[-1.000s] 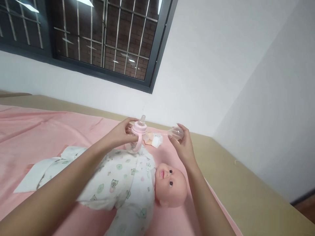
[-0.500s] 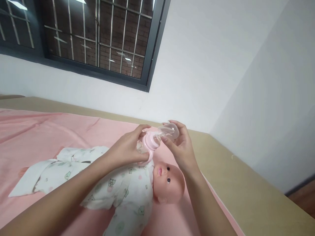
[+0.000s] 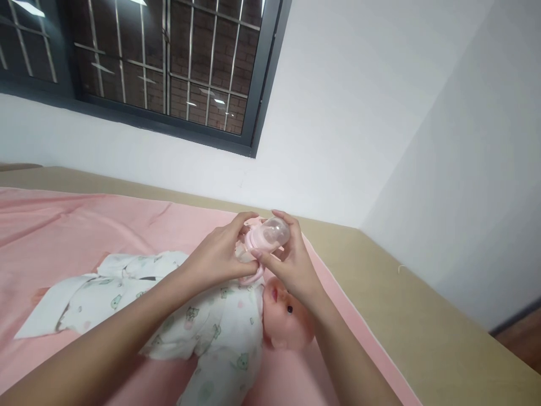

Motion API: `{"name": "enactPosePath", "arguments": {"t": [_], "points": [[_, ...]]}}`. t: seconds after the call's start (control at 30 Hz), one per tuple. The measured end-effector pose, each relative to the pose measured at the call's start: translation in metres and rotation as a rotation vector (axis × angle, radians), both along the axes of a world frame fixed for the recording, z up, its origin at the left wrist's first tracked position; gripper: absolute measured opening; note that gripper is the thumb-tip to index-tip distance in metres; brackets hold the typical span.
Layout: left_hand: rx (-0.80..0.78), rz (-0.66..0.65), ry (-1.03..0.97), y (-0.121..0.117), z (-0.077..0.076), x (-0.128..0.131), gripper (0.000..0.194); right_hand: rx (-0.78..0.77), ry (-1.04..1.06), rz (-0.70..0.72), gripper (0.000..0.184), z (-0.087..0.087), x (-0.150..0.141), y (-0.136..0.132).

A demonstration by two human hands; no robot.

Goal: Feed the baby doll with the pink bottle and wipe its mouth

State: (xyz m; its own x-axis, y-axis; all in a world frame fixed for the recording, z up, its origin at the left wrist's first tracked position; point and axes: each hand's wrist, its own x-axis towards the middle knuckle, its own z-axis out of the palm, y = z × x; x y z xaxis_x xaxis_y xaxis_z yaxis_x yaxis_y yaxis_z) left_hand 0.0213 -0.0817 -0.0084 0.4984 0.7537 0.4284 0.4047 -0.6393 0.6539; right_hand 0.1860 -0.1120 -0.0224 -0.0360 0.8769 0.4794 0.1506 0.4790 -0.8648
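My left hand (image 3: 220, 251) is closed around a baby bottle (image 3: 252, 241) with a pink collar and pink handles. The clear cap (image 3: 276, 230) covers the bottle's teat end, and my right hand (image 3: 291, 259) grips it with thumb and fingers. Both hands are above a baby doll (image 3: 289, 321) that lies on its back. White clothes with small green and pink prints (image 3: 228, 321) dress the doll. My right hand and wrist hide part of its face.
A pink cloth (image 3: 139, 220) lies under the doll on a pale wooden surface (image 3: 380, 287). Behind stands a white wall (image 3: 338, 113) with a dark-framed barred window (image 3: 253, 124).
My right hand has moved left and slightly down, bringing the clear cap over the teat and against the pink collar. My left hand and the bottle have stayed nearly still.
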Motion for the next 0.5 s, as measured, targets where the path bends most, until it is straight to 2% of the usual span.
{"name": "enactPosePath", "arguments": {"t": [0.23, 0.4, 0.5], "points": [[0.1, -0.011, 0.025, -0.002, -0.002, 0.0, 0.061, 0.013, 0.01, -0.099, 0.068, 0.005, -0.003, -0.005], [0.227, 0.005, 0.101, -0.015, -0.004, 0.0, 0.059, 0.146, 0.041, -0.186, 0.066, 0.007, 0.005, -0.002], [0.328, -0.034, 0.109, -0.031, 0.0, -0.001, 0.058, 0.224, 0.066, -0.252, 0.069, 0.011, 0.019, 0.002]]}}
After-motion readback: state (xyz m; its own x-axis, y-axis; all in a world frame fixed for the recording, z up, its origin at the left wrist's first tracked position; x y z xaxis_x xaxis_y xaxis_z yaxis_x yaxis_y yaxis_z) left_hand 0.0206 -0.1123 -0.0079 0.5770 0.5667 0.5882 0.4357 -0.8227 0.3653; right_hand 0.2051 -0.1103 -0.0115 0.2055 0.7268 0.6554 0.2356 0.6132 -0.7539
